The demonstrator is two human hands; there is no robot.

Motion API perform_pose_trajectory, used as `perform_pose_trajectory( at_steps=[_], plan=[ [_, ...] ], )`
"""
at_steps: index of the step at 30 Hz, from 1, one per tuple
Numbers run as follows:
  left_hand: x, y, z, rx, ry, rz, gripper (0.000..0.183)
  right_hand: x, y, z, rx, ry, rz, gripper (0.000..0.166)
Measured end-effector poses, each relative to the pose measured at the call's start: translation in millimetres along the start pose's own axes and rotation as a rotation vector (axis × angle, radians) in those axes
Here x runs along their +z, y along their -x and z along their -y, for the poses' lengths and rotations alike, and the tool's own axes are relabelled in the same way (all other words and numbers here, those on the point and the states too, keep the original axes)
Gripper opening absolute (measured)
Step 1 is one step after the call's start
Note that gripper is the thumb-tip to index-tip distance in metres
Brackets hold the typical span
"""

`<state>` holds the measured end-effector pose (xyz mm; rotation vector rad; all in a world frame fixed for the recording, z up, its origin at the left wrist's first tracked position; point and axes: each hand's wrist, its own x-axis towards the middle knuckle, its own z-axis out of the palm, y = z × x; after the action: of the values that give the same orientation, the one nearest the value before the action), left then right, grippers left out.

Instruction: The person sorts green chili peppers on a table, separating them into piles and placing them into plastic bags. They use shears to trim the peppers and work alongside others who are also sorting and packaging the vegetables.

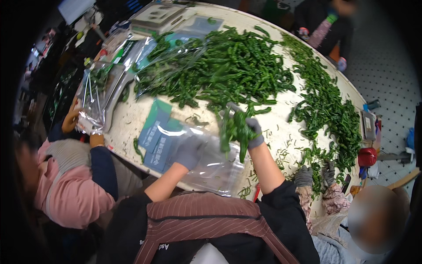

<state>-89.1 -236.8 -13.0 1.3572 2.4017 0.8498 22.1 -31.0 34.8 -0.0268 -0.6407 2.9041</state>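
My right hand (pixel 253 132), in a grey glove, is closed around a bunch of green peppers (pixel 235 130) above the table. Below it lies a clear plastic bag (pixel 214 175), flat near the table's front edge. My left hand (pixel 191 151), also gloved in grey, rests at this bag; its fingers are blurred, and whether they grip the film cannot be told. Blue-green printed sheets or bags (pixel 155 132) lie beside and under my left hand. Beyond both hands spreads a large heap of green peppers (pixel 244 66), partly under clear plastic at its left side.
A co-worker at the left holds a clear bag (pixel 95 99) of peppers. Another co-worker's gloved hands (pixel 304 176) are at a second pepper heap (pixel 339 112) on the right. A scale (pixel 156 16) stands at the table's far left. Cut stems (pixel 283 158) litter the white tabletop (pixel 127 120).
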Motion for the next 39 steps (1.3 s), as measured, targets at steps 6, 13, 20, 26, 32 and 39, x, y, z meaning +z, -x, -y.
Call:
perform_pose_trajectory(
  at_steps=[6, 13, 20, 26, 32, 39],
  plan=[
    [-30, -8, -7, -0.215, 0.265, 0.002, 0.018, 5, 22, -65, 0.213, 0.096, -0.074, 0.074],
    [-59, -4, -34, -0.241, 0.480, -0.140, 0.020, 19, 19, -73, 0.350, 0.320, -0.081, 0.067],
    [-57, 6, -55, 0.106, 0.211, -0.268, 0.015, 7, 19, -96, 0.446, 0.611, -0.237, 0.042],
    [-59, 30, -53, 0.372, 0.119, -0.272, 0.033, -29, 32, -84, 0.338, 0.007, -0.148, 0.051],
    [-60, 31, -58, 0.367, 0.165, -0.302, 0.035, 20, 21, -95, 0.336, -0.118, -0.302, 0.046],
    [-60, 40, -71, 0.366, 0.268, -0.137, 0.028, 15, 18, -93, 0.343, -0.125, -0.393, 0.046]
  ],
)
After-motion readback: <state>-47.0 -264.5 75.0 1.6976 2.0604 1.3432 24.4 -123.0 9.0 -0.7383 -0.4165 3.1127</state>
